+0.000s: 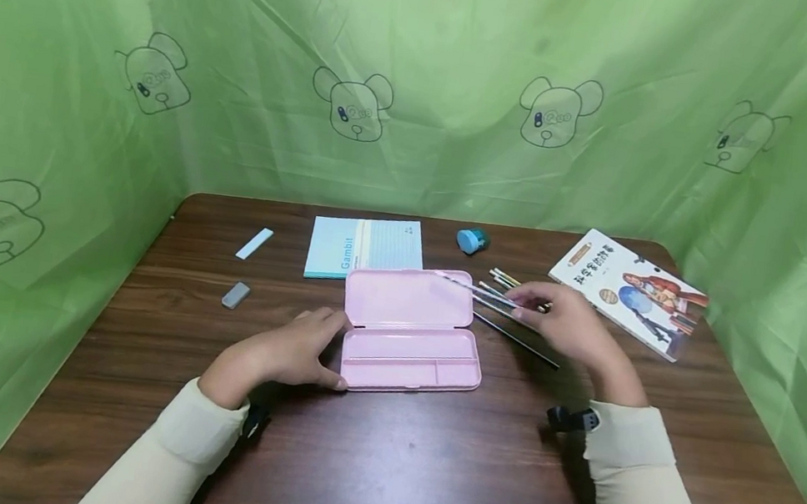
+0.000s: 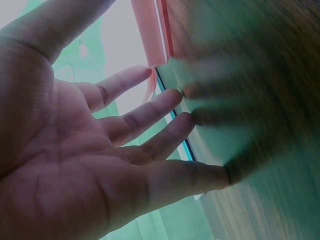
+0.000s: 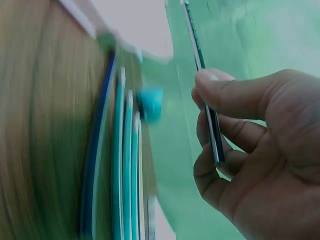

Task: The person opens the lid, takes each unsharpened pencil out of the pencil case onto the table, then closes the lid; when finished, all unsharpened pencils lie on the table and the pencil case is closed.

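An open pink pencil case (image 1: 408, 301) lies mid-table, its lid folded back and its compartments facing up. Beside its left edge is my left hand (image 1: 293, 352), with the thumb at the front corner. In the left wrist view the fingers (image 2: 172, 135) are spread and nearly straight. My right hand (image 1: 565, 314) pinches a slim pencil (image 3: 194, 40) between thumb and fingers, above the table. The pencil's far end overlaps the lid's right side in the head view. Several more pencils (image 3: 118, 150) lie under and beside this hand, including a dark one (image 1: 521, 342).
At the back stand a light blue notebook (image 1: 366, 247) and a small blue round object (image 1: 471, 240). A picture book (image 1: 633, 293) lies at the back right. On the left are a grey eraser (image 1: 235, 295) and a white strip (image 1: 254, 243). Green curtains (image 1: 444, 165) surround the table.
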Available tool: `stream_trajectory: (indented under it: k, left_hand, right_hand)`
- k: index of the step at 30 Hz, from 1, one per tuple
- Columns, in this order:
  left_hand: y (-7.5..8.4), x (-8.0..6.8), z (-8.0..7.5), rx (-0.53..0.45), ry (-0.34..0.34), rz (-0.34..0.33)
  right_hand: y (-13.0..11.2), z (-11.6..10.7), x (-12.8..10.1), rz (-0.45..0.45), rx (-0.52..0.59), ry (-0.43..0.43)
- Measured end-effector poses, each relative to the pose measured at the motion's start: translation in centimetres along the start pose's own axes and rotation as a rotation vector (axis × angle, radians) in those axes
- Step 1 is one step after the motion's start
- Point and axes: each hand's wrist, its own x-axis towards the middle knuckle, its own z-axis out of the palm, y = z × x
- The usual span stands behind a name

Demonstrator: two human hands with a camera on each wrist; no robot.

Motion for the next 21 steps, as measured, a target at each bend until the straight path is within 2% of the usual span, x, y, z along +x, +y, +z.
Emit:
stream_trajectory:
  k: [4,10,21]
  left_hand:
    - [0.0,0.0,-0.1,-0.003,0.0,-0.005]
    - [0.1,-0.2,-0.2,-0.007,0.001,0.0]
    - [0.0,0.0,-0.1,-0.014,0.0,0.002]
  right_hand:
    - [3.2,-1.6,-0.4,0.069,-0.018,0.059]
    - [6.5,-2.3,-0.4,0.064,-0.057,0.084]
    - [7.8,-1.2,-0.4,0.093,-0.058,0.049]
